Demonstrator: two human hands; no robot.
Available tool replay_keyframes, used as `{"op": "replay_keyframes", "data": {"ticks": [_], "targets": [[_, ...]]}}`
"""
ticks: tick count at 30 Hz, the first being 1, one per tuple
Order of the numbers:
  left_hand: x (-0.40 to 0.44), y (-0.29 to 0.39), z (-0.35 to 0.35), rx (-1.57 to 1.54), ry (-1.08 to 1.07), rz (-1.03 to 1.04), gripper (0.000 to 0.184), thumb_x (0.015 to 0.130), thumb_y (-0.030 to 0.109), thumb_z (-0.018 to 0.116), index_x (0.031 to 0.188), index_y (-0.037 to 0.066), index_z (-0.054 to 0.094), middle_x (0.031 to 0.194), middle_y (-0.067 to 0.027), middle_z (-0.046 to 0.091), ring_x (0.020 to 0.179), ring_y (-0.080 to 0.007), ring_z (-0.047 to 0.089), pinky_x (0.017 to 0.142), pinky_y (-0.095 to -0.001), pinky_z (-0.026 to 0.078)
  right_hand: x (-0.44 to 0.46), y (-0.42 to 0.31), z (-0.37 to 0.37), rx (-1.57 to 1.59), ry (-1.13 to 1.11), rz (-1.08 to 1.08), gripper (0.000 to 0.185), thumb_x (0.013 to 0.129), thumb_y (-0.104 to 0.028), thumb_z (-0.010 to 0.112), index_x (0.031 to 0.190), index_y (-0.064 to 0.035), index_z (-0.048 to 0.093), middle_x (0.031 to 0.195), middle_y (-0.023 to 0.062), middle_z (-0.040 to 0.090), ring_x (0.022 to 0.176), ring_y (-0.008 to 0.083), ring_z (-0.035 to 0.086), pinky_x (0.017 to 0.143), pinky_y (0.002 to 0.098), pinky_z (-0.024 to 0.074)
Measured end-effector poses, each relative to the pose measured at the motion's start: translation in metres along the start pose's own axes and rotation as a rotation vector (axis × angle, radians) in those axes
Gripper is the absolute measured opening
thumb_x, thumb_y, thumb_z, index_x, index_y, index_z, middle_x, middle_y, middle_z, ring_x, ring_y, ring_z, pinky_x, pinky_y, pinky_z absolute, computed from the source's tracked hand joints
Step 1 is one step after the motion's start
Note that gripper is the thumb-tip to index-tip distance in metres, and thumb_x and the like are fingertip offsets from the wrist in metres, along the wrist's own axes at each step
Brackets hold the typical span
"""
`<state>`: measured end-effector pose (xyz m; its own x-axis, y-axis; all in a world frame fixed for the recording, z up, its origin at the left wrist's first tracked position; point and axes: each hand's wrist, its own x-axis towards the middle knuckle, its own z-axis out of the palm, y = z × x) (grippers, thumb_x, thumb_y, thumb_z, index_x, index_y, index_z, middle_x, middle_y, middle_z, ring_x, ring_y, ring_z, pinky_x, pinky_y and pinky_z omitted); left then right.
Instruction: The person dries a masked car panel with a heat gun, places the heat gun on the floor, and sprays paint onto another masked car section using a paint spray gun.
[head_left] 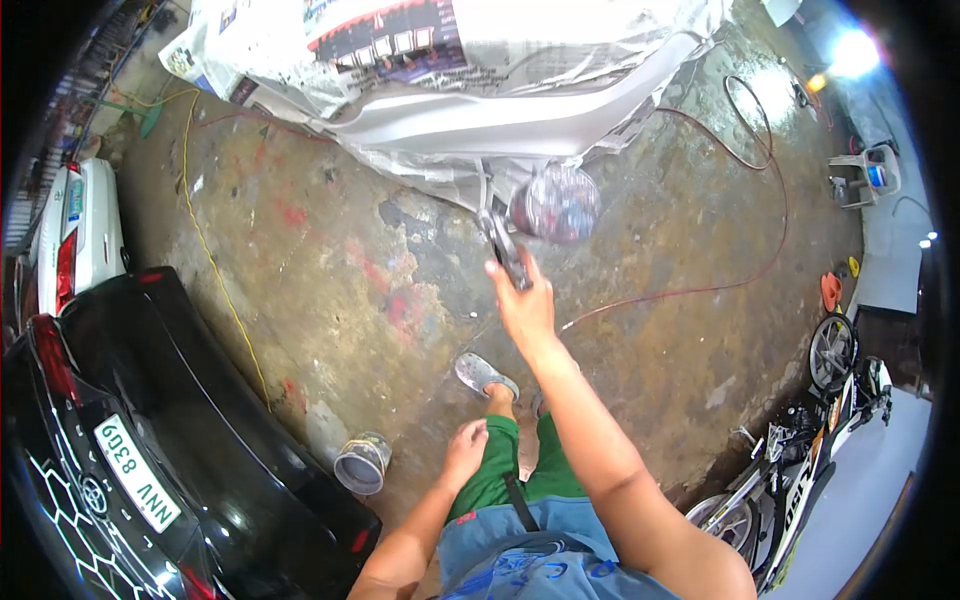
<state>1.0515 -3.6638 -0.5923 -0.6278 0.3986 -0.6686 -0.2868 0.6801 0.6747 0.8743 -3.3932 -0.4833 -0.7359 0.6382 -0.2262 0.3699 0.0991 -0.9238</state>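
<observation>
My right hand [528, 308] is closed around the handle of a paint spray gun [508, 252], held out in front of me. A round, paint-stained cup [557, 205] sits at the gun's right side, slightly blurred. The gun's front end points at a silver-grey car bumper [480, 112], just beyond it; I cannot tell the exact gap. Newspaper and plastic masking [390, 45] cover the bodywork above the bumper and hang below it. My left hand [464, 452] hangs by my left thigh with its fingers curled in, and nothing shows in it.
A black car [230, 400] stands close on my left, with a paint-smeared bucket [362, 464] beside it. A red hose [690, 292] loops over the stained floor on the right; a yellow cord [205, 255] runs along the left. A motorcycle [800, 450] leans by the right wall.
</observation>
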Motion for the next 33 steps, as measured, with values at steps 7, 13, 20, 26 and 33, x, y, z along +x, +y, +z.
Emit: {"op": "replay_keyframes", "data": {"ticks": [7, 13, 20, 26, 33], "targets": [[-0.054, 0.304, -0.090, 0.351, 0.252, 0.946, 0.060, 0.085, 0.018, 0.076, 0.140, 0.008, 0.054, 0.143, -0.0185, 0.051, 0.129, -0.0392, 0.050, 0.103, -0.0467, 0.048, -0.133, 0.002, -0.120, -0.221, -0.179, -0.092, 0.051, 0.094, -0.032, 0.068, 0.137, -0.0067, 0.059, 0.125, 0.0234, 0.066, 0.120, 0.0413, 0.061, 0.098, 0.0448, 0.0501], [-0.099, 0.359, -0.046, 0.870, -0.238, 1.108, 0.071, 0.077, 0.017, 0.079, 0.143, 0.018, 0.053, 0.146, -0.0205, 0.046, 0.134, -0.0414, 0.046, 0.102, -0.0501, 0.052, -0.251, 0.030, -0.218, -0.448, -0.357, -0.109, 0.051, 0.093, -0.033, 0.069, 0.138, -0.0123, 0.058, 0.127, 0.0195, 0.066, 0.114, 0.0403, 0.063, 0.093, 0.0494, 0.0529], [-0.172, 0.362, 0.034, 1.061, -0.438, 1.096, 0.070, 0.070, 0.011, 0.079, 0.136, 0.018, 0.057, 0.138, -0.0200, 0.049, 0.124, -0.0413, 0.051, 0.089, -0.0470, 0.059, -0.344, 0.064, -0.284, -0.509, -0.338, -0.047, 0.054, 0.092, -0.037, 0.068, 0.141, -0.0180, 0.056, 0.123, 0.0173, 0.068, 0.110, 0.0403, 0.065, 0.091, 0.0515, 0.0532], [-0.226, 0.378, 0.074, 0.913, -0.614, 1.071, 0.068, 0.067, 0.010, 0.079, 0.133, 0.014, 0.058, 0.127, -0.0201, 0.054, 0.116, -0.0411, 0.056, 0.093, -0.0452, 0.054, -0.400, 0.075, -0.333, -0.410, -0.332, -0.123, 0.053, 0.092, -0.036, 0.069, 0.141, -0.0185, 0.057, 0.123, 0.0177, 0.067, 0.110, 0.0416, 0.064, 0.090, 0.0512, 0.0526], [-0.249, 0.412, 0.083, 0.619, -0.894, 0.784, 0.073, 0.072, 0.018, 0.082, 0.140, 0.010, 0.055, 0.129, -0.0139, 0.057, 0.118, -0.0274, 0.059, 0.100, -0.0402, 0.050, -0.432, 0.080, -0.367, -0.286, -0.387, -0.164, 0.051, 0.092, -0.038, 0.070, 0.135, -0.0140, 0.062, 0.124, 0.0180, 0.068, 0.111, 0.0393, 0.065, 0.093, 0.0473, 0.0516]]}}
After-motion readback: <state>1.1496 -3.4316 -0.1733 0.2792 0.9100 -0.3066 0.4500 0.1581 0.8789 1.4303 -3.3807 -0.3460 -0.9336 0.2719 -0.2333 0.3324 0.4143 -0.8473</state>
